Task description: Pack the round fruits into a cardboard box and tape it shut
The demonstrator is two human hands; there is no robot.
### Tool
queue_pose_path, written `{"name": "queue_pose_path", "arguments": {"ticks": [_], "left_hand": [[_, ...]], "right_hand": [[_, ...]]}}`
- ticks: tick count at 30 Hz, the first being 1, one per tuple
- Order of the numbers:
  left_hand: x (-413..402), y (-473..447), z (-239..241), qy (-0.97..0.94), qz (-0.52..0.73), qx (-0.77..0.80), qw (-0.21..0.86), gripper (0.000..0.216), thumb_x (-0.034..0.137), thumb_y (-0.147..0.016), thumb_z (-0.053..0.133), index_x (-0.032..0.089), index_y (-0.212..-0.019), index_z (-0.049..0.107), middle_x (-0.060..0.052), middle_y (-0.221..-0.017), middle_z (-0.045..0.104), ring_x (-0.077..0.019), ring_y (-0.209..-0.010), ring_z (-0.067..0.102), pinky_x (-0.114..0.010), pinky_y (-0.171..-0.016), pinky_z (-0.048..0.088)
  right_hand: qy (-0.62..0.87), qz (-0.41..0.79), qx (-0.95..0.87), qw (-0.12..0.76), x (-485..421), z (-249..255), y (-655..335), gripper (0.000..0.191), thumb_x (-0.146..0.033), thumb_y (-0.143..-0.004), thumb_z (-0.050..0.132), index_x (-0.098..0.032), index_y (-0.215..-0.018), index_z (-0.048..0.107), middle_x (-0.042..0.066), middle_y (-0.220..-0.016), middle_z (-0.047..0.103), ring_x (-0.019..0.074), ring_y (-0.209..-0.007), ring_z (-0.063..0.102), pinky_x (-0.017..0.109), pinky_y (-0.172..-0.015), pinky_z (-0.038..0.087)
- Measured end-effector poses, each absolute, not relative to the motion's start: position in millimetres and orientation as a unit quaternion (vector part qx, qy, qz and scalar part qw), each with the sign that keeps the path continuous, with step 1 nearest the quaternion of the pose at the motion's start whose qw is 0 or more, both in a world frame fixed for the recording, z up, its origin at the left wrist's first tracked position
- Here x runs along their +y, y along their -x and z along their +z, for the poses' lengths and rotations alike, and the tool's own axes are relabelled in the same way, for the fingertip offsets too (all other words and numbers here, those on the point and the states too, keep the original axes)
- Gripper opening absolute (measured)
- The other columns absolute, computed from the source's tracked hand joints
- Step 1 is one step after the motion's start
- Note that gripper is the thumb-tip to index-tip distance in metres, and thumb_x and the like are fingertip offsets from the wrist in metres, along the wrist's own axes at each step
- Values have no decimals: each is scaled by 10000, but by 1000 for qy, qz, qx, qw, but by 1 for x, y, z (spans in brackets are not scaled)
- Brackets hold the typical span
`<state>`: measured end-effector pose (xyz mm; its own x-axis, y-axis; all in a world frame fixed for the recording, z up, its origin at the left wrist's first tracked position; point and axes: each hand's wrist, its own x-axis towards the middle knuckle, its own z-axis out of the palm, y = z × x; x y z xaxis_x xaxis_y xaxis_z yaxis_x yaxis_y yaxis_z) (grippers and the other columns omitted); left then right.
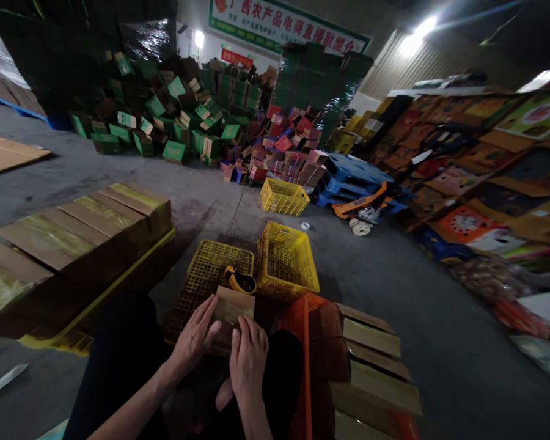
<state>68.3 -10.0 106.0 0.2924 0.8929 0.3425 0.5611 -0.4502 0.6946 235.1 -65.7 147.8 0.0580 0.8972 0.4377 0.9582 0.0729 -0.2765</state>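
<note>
A small brown cardboard box [235, 300] with clear tape across its top sits between my knees, at the near end of an upturned yellow crate [201, 269]. Along its left side lies my left hand [196, 335], fingers stretched and thumb apart. My right hand [250, 354] rests on the box's near right edge, its fingers extended over the tape. Just beyond the box, a yellow and black tape dispenser [239, 280] lies on the crate. The underside of the box is hidden.
Taped cartons [73, 226] fill a yellow crate at left; more cartons [371, 360] fill an orange crate [308, 366] at right. Ahead stand a yellow crate [286, 256] and another yellow basket [284, 197]. Beyond are a pallet jack [362, 208], blue pallets [352, 171] and heaped green boxes [174, 151].
</note>
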Motion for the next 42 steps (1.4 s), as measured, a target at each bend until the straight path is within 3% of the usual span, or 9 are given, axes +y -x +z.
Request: {"name": "queue_pose_path", "arguments": {"ticks": [7, 12, 22, 26, 31, 42], "left_hand": [[-17, -62, 101, -717, 396, 436, 374, 625, 471, -1027, 404, 287, -1591, 208, -57, -1647, 249, -236, -1485, 312, -424, -1208, 320], [-16, -61, 106, -700, 385, 424, 426, 647, 477, -1021, 422, 281, -1594, 196, -55, -1647, 246, -227, -1506, 253, -437, -1236, 242], [-12, -45, 113, -656, 350, 404, 532, 653, 498, -1049, 308, 262, -1611, 74, -43, -1669, 151, -205, -1519, 194, -422, -1248, 174], [-15, -47, 111, -660, 350, 396, 533, 654, 493, -1052, 298, 283, -1612, 32, -22, -1672, 117, -201, -1524, 157, -428, -1248, 156], [-21, -50, 100, -694, 351, 388, 495, 648, 485, -1046, 339, 290, -1610, 87, -21, -1673, 71, -208, -1527, 133, -428, -1248, 144], [-18, -43, 92, -772, 348, 378, 375, 704, 484, -1013, 449, 352, -1602, 86, -30, -1670, 141, -244, -1502, 244, -422, -1208, 294]], "right_hand": [[679, -86, -684, 253, -43, 156, -220, 361, -329, -1048, 381, -160, -1251, 627, 145, -1264, 648, 297, -1171, 580, 520, -1064, 388], [657, -72, -700, 270, -31, 151, -205, 376, -273, -1042, 353, -129, -1284, 602, 166, -1272, 624, 304, -1181, 570, 491, -1013, 469], [620, 12, -740, 262, -13, 167, -183, 350, -241, -1028, 379, -199, -1287, 611, 107, -1256, 619, 259, -1158, 561, 445, -1034, 480], [606, 23, -751, 260, -16, 167, -186, 354, -271, -1026, 398, -211, -1308, 603, 94, -1262, 616, 263, -1163, 548, 462, -1054, 470], [586, 40, -759, 281, -25, 165, -194, 380, -254, -1028, 379, -223, -1350, 580, 87, -1288, 614, 264, -1226, 530, 475, -1085, 465], [525, 118, -792, 288, -56, 171, -214, 400, -183, -1015, 415, -242, -1389, 544, 67, -1338, 614, 222, -1302, 528, 428, -1099, 497]]}}
